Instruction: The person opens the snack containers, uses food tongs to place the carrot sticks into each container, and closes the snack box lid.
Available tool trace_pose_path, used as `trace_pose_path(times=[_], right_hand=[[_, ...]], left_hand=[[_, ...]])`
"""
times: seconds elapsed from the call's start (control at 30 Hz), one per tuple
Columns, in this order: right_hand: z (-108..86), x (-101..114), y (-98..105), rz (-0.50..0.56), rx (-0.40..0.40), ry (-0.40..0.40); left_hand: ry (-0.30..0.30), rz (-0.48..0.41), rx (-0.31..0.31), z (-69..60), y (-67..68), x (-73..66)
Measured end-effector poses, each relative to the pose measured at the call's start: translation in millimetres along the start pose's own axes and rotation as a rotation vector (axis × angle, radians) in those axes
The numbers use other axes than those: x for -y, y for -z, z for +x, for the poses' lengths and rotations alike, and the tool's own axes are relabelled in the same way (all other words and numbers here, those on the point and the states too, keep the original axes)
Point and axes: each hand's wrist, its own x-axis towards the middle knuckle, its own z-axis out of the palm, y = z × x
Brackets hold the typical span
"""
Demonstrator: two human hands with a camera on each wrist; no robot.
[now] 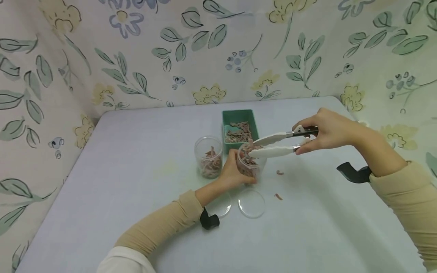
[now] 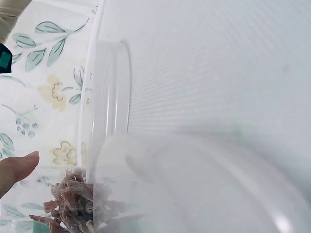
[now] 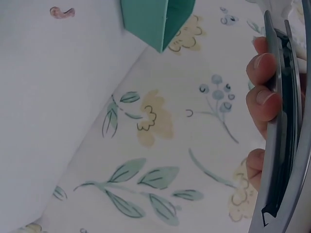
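My left hand grips a clear plastic jar holding brown strips that look like dried meat. My right hand holds white-tipped tongs, with their tips at the jar's mouth and strips between them. In the right wrist view, fingers curl round the tongs' metal handle. Left of the held jar stands a second clear jar, partly filled with similar strips. Brown strips show behind clear plastic in the left wrist view, beside a fingertip.
Behind the jars is a green rectangular tub with more strips inside. Two clear round lids lie in front: one lid in full view, another lid partly behind the left forearm. Loose strips lie on the white table.
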Motion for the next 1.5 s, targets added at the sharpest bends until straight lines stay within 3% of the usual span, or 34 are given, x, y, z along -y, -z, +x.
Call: trace_pose_path(times=[0.23, 0.5, 0.6, 0.67, 0.9, 1.07, 1.27, 1.5], right_hand=[[2.7, 6.2, -5.1, -0.123, -0.013, -0.006], [0.2, 10.3, -0.6, -0.163, -0.006, -0.071], [-1.8, 11.8, 1.0, -0.156, -0.021, -0.132], [-2.8, 12.3, 1.0, -0.13, -0.035, -0.215], [-1.1, -0.1, -10.1, 0.135, -0.218, -0.575], [6.6, -14.3, -31.5, 0.39, -0.303, -0.723], [24.5, -25.2, -71.0, 0.714, -0.371, -0.922], [42.7, -33.9, -105.6, 0.883, -0.361, -1.027]], left_hand=[[0.005, 0.015, 0.014, -0.4, 1.5, -1.4], [0.003, -0.004, 0.015, -1.4, 0.7, -1.2], [0.007, -0.023, 0.015, -1.1, 0.8, -1.3], [0.005, -0.032, 0.017, -1.0, 0.8, -1.4], [0.004, -0.027, 0.02, -0.9, 1.0, -1.1], [0.002, -0.027, 0.014, -0.7, 0.7, -0.5], [0.003, -0.016, 0.014, -0.4, 1.0, -0.1], [0.011, -0.009, 0.01, 1.7, -0.4, -0.7]])
